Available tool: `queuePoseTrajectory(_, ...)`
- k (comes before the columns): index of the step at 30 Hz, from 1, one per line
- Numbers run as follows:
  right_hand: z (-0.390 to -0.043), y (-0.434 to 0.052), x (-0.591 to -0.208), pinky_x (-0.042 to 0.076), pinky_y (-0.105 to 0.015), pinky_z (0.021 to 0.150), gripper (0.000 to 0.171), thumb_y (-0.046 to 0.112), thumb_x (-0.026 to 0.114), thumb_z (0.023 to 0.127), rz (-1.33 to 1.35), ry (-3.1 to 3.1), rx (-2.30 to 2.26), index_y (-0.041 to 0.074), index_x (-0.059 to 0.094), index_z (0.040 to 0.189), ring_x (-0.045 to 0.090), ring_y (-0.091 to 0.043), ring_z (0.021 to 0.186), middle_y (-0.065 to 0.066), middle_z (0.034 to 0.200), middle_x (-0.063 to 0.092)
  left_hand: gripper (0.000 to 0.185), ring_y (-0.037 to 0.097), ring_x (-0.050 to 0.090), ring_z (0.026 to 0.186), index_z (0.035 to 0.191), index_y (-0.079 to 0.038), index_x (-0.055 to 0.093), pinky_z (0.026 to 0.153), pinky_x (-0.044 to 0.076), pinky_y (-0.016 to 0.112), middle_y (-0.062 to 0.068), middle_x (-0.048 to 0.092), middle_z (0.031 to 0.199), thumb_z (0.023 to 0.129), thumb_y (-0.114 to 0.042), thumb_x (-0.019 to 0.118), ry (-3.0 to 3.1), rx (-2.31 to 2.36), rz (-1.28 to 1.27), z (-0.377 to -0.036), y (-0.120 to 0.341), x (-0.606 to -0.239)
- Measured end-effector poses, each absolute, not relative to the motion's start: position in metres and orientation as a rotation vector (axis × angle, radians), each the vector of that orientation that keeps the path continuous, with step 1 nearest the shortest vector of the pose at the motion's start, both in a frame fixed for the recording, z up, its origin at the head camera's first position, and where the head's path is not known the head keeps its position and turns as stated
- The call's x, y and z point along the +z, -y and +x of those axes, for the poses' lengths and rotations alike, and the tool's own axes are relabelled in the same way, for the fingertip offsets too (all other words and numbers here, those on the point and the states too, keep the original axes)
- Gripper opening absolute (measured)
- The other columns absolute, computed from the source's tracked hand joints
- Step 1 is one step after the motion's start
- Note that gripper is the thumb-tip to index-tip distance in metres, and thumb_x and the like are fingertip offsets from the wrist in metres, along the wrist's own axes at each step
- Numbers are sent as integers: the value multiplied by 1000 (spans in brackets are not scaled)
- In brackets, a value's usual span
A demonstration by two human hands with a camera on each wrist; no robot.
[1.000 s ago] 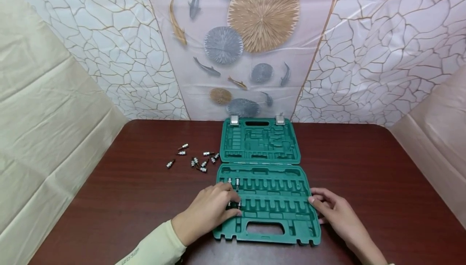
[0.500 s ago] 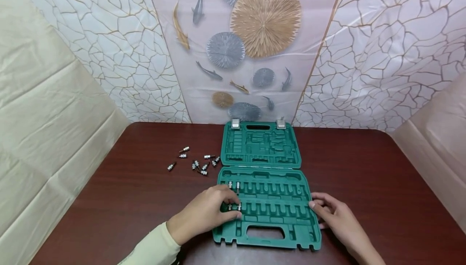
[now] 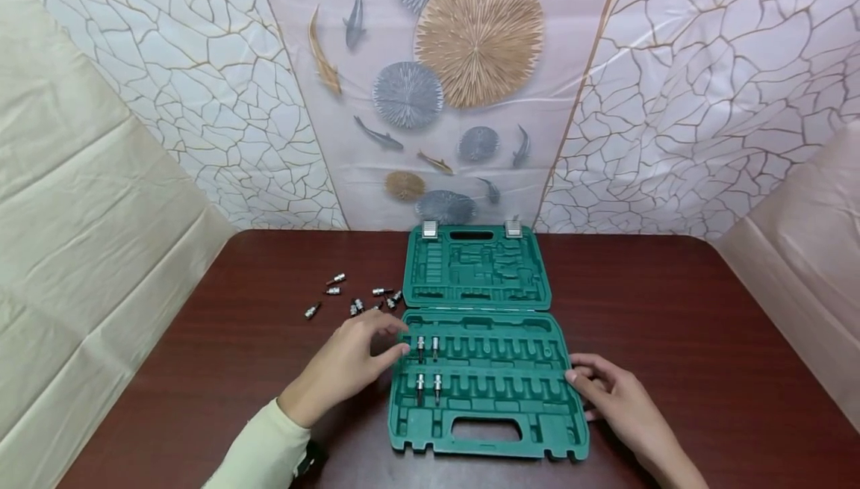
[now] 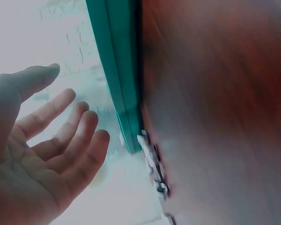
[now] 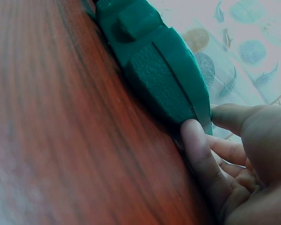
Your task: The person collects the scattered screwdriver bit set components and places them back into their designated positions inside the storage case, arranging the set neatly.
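A green plastic socket case lies unfolded on the table, its lid laid back away from me. Several silver bit sockets with dark tips, among them one in the lower row, sit in the slots at the case's left end. My left hand hovers at the case's left edge with loosely bent fingers; its palm shows with nothing in it in the left wrist view. At the right edge, my right hand holds the case's rim between thumb and fingers, also seen close up beside the green wall.
Left of the case, several loose bit sockets lie scattered, including one apart from the others; the left hand partly covers some. The dark red-brown table ends at a patterned backdrop and cloth sides.
My left hand has drawn back left from the slots, uncovering the bit sockets there, and its fingers have parted. My right hand stays at the case's right edge.
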State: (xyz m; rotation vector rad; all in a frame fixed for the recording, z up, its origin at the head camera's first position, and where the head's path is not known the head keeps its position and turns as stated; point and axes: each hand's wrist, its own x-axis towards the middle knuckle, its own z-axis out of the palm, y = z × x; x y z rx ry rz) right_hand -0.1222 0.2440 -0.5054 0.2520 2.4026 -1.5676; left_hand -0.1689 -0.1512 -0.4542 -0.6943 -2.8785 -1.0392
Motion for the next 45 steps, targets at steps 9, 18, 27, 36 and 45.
queuePoseTrajectory(9,-122,-247,-509,61,-36,71,64,39,66,105,255,-2410,-1552,-1,50,152,69,-18,92,-10,117,67,36,26,66,113,129,-8,71,95,56,47,7,68,120,94,-12,81,2972,-896,-598,-191,176,-464)
queuePoseTrajectory(18,-121,-245,-509,61,-36,72,63,38,65,106,247,-2416,-1548,-2,50,152,69,-17,92,-10,117,68,41,24,62,122,134,-15,71,98,56,44,6,62,133,95,-10,81,3092,-594,-708,-196,188,-474)
queuePoseTrajectory(27,-121,-248,-508,61,-36,71,63,37,65,106,232,-2422,-1557,-2,49,153,69,-16,91,-11,118,68,40,25,65,109,132,-7,72,90,57,44,8,63,121,93,-4,80,3025,-490,-786,-196,186,-474)
queuePoseTrajectory(36,-122,-244,-506,61,-36,72,61,37,66,106,224,-2416,-1563,-2,51,151,68,-18,92,-10,117,68,38,22,66,90,125,-6,75,75,58,36,10,63,110,90,9,76,2935,-359,-835,-193,190,-473)
queuePoseTrajectory(45,-121,-245,-506,61,-36,71,60,36,65,107,223,-2426,-1557,-2,51,151,68,-18,92,-10,116,68,41,24,69,104,131,-3,71,82,59,38,14,67,119,92,12,70,3031,-524,-830,-190,198,-470)
